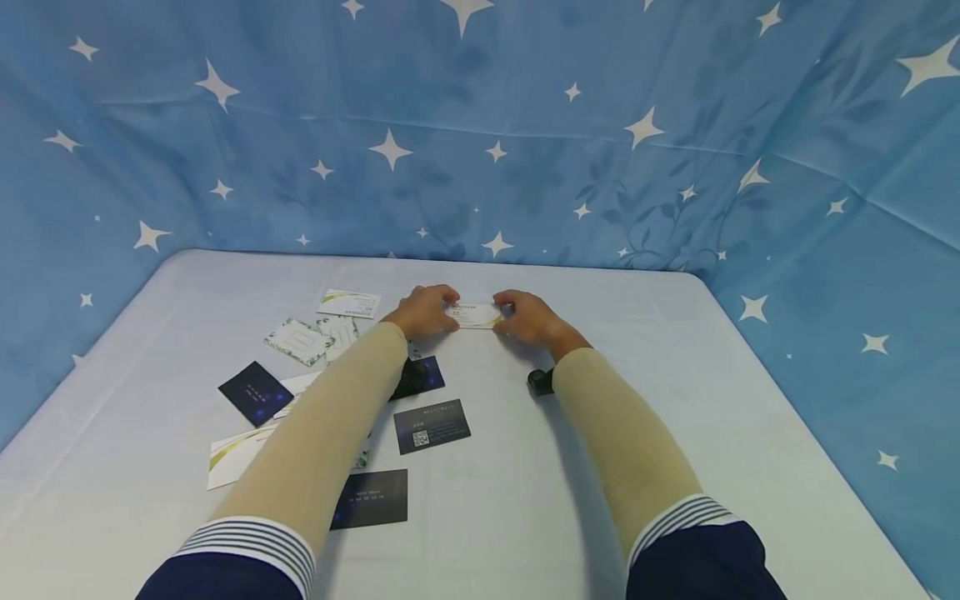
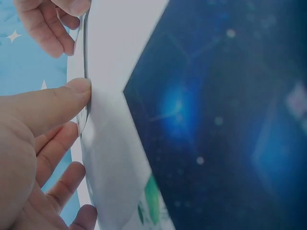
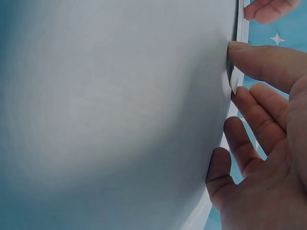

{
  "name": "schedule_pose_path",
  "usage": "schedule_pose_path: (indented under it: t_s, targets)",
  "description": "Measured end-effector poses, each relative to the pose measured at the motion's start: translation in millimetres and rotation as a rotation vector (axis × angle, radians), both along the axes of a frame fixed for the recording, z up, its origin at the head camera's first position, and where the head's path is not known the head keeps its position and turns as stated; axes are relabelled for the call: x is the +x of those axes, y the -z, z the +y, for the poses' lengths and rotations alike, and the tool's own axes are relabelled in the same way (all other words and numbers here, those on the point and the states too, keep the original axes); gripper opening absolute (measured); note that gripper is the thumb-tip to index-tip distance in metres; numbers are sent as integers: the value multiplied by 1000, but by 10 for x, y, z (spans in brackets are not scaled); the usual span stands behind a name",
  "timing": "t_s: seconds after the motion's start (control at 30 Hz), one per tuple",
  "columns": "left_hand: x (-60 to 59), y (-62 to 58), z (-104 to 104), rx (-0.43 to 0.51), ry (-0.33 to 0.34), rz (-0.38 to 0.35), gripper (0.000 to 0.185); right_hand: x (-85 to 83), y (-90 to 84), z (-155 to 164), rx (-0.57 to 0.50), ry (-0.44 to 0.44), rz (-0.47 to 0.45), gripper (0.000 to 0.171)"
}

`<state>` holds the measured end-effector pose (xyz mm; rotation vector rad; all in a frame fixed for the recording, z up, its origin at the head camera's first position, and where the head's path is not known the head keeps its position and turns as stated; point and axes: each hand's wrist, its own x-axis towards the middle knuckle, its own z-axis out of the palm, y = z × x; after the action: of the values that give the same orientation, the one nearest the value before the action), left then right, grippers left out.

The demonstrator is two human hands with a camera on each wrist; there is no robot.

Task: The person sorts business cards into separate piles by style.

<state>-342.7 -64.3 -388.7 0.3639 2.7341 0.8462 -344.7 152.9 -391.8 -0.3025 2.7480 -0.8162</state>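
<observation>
Near the far side of the table, a white business card with a gold curve (image 1: 474, 315) lies between both hands. The left hand (image 1: 423, 312) pinches its left end between thumb and fingers, and the right hand (image 1: 528, 318) pinches the right end likewise. Seen nearly edge-on in the left wrist view, the card (image 2: 82, 115) has a dark edge running along it; whether several cards are stacked there I cannot tell. The right wrist view shows the thumb (image 3: 259, 60) on the near edge and fingertips at the far edge.
Left of the hands lie another gold-curved white card (image 1: 348, 303), leaf-bordered cards (image 1: 300, 341) and a dark blue card (image 1: 256, 393). Dark cards (image 1: 432, 426) (image 1: 382, 497) lie nearer. The left forearm covers part of the spread. A blue star-patterned curtain (image 1: 480, 183) hangs behind the white table (image 1: 720, 433).
</observation>
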Motion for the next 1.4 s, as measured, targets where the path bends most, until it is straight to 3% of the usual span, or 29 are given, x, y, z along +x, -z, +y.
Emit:
schedule_pose_path:
  t_s: [0.3,0.5,0.7,0.9,1.17,1.4]
  targets:
    - [30,-10,-81,14,-14,-27,58,12,6,-63,1,4,-15,63]
    - [51,-124,-257,66,25,-19,61,32,-25,-139,-46,-1,-2,66]
    - [72,-263,-596,135,71,10,64,106,-135,-381,-135,-58,55,66]
    - [133,-353,-1023,145,42,-5,61,121,-152,-728,-153,-114,98,63]
    - [167,-313,-1591,75,-37,-29,63,97,-147,-1255,-164,-165,90,61]
    - [113,-218,-1756,15,-66,-70,68,79,-129,-1537,-44,-168,62,62]
